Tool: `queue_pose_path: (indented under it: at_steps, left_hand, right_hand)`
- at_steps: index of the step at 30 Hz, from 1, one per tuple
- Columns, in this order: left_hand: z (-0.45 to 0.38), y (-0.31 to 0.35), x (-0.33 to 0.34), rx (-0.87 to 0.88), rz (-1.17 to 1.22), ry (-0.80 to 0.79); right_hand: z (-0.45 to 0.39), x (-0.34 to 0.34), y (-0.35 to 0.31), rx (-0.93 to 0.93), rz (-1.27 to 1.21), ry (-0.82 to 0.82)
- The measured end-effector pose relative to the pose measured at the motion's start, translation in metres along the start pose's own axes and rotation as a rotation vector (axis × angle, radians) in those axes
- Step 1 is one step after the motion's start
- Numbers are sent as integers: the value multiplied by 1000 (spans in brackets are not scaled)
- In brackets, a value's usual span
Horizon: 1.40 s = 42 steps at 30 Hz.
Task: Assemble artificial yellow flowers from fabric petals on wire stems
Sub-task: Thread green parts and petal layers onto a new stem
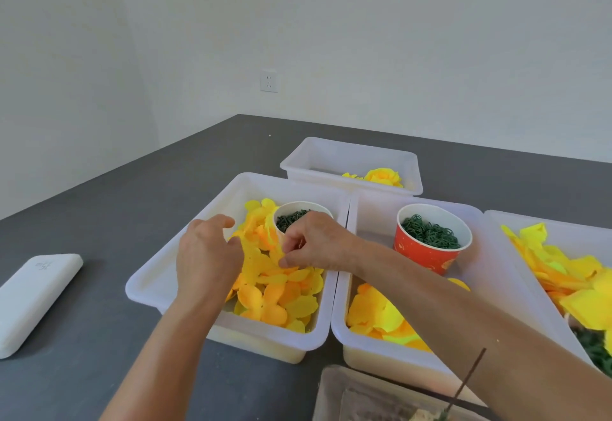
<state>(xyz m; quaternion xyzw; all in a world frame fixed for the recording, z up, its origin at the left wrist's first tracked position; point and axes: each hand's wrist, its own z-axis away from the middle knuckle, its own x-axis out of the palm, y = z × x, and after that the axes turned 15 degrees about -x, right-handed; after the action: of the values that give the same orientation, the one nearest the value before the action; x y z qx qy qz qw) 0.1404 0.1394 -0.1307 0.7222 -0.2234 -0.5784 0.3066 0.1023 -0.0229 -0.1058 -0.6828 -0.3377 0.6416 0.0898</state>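
Petal [253,256], pinched between both hands' fingertips

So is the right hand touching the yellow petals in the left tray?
Touching. The head view shows the right hand pinching a yellow petal lifted from the pile, thumb and fingertips closed on its edge, with no gap visible.

I looked into a plain workroom set up for hand assembly, not a home. Bare white walls [364,39] met in a corner, with one socket [269,80]. A dark grey worktop [99,205] carried white plastic bins [351,152] of sorted yellow petals [275,301] and paper cups [430,241] of green rings, laid out like piecework.
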Motion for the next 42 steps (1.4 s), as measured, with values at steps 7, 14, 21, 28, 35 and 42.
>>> queue_pose_path:
  at_steps: [7, 14, 21, 28, 35, 42]
  left_hand:
    - [19, 11, -8, -135, 167, -306]
    - [26, 15, -10, -401, 613, -603]
    - [28, 17, -14, -426, 858, -623]
    - [30, 17, -14, -345, 731, -356]
    - [39, 25, -13, -94, 466, -86]
    - [48, 32, -5, 146, 282, 83]
  right_hand:
    - [16, 1, -7, 19, -297, 78]
    - [27, 3, -6, -19, -496, 233]
    - [28, 0, -7, 207, -882, 494]
    - [36, -5, -13, 185, -948, 639]
    - [36, -3, -19, 156, -900, 593]
    - [32, 2, -17, 222, -945, 641]
